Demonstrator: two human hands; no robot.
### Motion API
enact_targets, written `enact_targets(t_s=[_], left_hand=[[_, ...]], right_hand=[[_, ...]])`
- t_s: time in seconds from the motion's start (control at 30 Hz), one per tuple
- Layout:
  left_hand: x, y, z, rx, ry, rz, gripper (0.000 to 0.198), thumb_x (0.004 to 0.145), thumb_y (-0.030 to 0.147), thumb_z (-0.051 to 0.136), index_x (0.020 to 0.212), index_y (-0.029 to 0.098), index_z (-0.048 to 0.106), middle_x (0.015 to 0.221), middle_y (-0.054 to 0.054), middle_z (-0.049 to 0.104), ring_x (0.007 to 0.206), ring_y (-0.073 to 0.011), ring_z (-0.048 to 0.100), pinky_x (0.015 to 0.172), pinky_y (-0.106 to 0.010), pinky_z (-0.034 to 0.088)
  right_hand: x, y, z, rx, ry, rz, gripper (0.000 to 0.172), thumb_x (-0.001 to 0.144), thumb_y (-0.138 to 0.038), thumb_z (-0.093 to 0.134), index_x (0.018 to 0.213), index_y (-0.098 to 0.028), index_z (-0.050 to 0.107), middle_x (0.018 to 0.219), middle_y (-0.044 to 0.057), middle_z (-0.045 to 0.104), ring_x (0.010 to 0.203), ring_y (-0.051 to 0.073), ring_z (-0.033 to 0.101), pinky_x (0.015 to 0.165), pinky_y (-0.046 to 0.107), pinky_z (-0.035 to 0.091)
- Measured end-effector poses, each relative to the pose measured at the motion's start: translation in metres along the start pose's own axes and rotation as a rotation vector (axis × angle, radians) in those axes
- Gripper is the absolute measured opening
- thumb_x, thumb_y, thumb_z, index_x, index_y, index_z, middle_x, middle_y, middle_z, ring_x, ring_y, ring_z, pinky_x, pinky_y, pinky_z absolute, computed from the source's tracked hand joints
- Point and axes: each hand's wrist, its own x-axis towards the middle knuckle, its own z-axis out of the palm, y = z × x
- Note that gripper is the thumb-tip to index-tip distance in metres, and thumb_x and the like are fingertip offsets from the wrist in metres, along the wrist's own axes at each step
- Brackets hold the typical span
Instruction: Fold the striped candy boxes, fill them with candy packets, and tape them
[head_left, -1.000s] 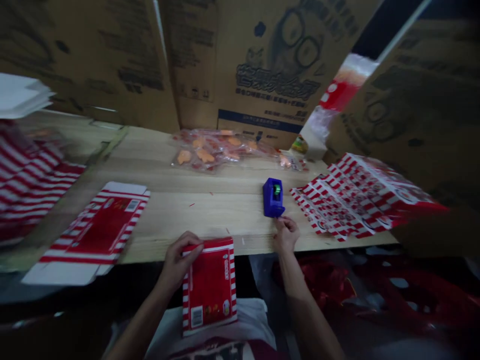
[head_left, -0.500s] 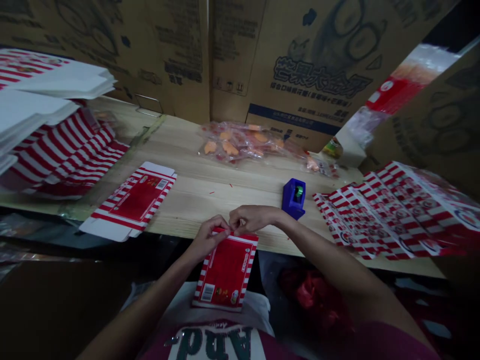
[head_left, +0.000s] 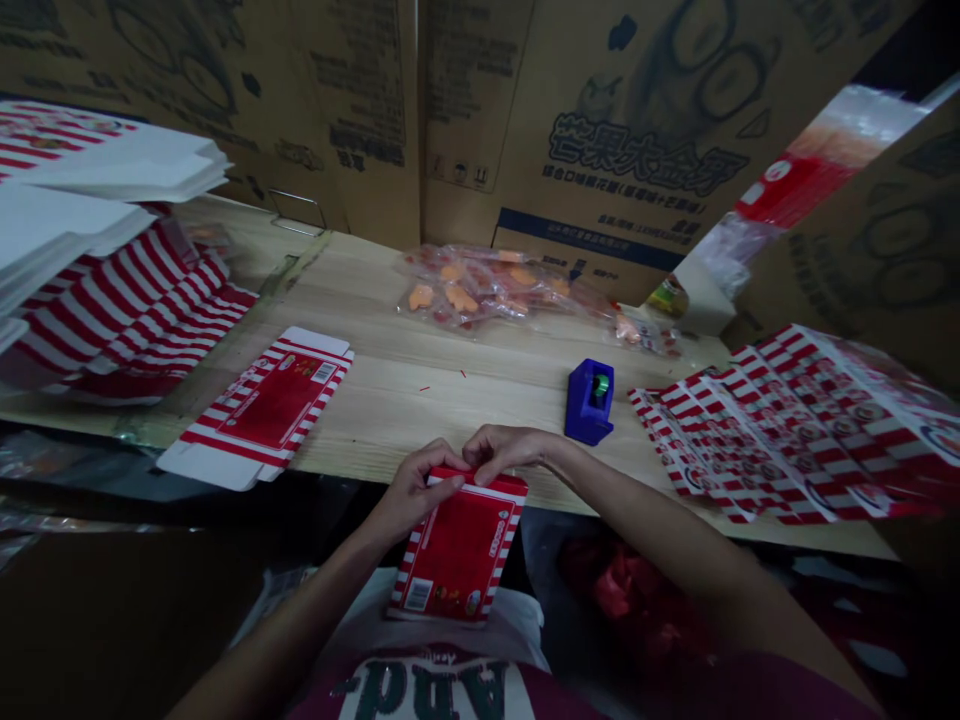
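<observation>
Wooden surface (head_left: 405, 400) carried a blue tape dispenser (head_left: 589, 403), upright, just left of a fanned pile of red-and-white printed blanks (head_left: 787, 430). One flat striped carton blank (head_left: 259, 408) lay alone near the front edge. Farther left, a stack of striped blanks (head_left: 127, 300) showed white flaps. A clear plastic bag of orange pieces (head_left: 457, 295) lay toward the back, against upright corrugated cartons (head_left: 615, 130) printed with dark lettering.

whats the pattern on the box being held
The box is red with white-striped edges, best in the head view.
</observation>
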Motion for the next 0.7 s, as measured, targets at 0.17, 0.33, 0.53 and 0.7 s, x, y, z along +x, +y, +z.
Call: enact_targets(t_s=[0.17, 0.33, 0.53, 0.7], left_hand=[[-0.020, -0.011, 0.006, -0.306, 0.044, -0.241, 0.037, 0.076, 0.031, 0.073, 0.110, 0.022, 0.061, 0.099, -0.003, 0.068, 0.087, -0.0182, 0.063, 0.079, -0.030, 0.049], [-0.045, -0.014, 0.001, -0.449, -0.060, -0.428, 0.044, 0.071, 0.035, 0.077, 0.107, 0.014, 0.066, 0.094, -0.010, 0.073, 0.085, -0.0243, 0.068, 0.080, -0.037, 0.053], [-0.032, 0.073, -0.015, 0.051, 0.067, 0.074, 0.031, 0.080, 0.030, 0.068, 0.109, 0.017, 0.065, 0.099, -0.007, 0.073, 0.087, -0.0216, 0.068, 0.077, -0.031, 0.054], [-0.011, 0.050, 0.003, 0.848, -0.026, 0.523, 0.062, 0.079, 0.011, 0.057, 0.138, 0.017, 0.041, 0.141, -0.018, 0.048, 0.133, -0.0290, 0.042, 0.110, -0.047, 0.034]], right_hand=[[0.004, 0.021, 0.012, 0.440, 0.013, 0.003, 0.046, 0.054, -0.046, 0.085, 0.070, -0.012, 0.058, 0.060, -0.005, 0.058, 0.047, 0.005, 0.049, 0.046, 0.016, 0.036], [-0.013, 0.014, 0.010, 0.445, 0.200, -0.048, 0.043, 0.057, -0.045, 0.085, 0.071, -0.010, 0.063, 0.060, -0.004, 0.058, 0.049, 0.005, 0.049, 0.047, 0.015, 0.036], [-0.059, -0.002, -0.009, 0.413, 0.547, -0.166, 0.047, 0.074, -0.060, 0.068, 0.083, -0.014, 0.066, 0.069, 0.003, 0.063, 0.058, 0.014, 0.059, 0.055, 0.024, 0.048], [-0.061, 0.012, -0.008, 0.573, 0.521, -0.061, 0.057, 0.077, -0.073, 0.050, 0.100, -0.022, 0.066, 0.094, 0.011, 0.069, 0.080, 0.025, 0.068, 0.072, 0.038, 0.053]])
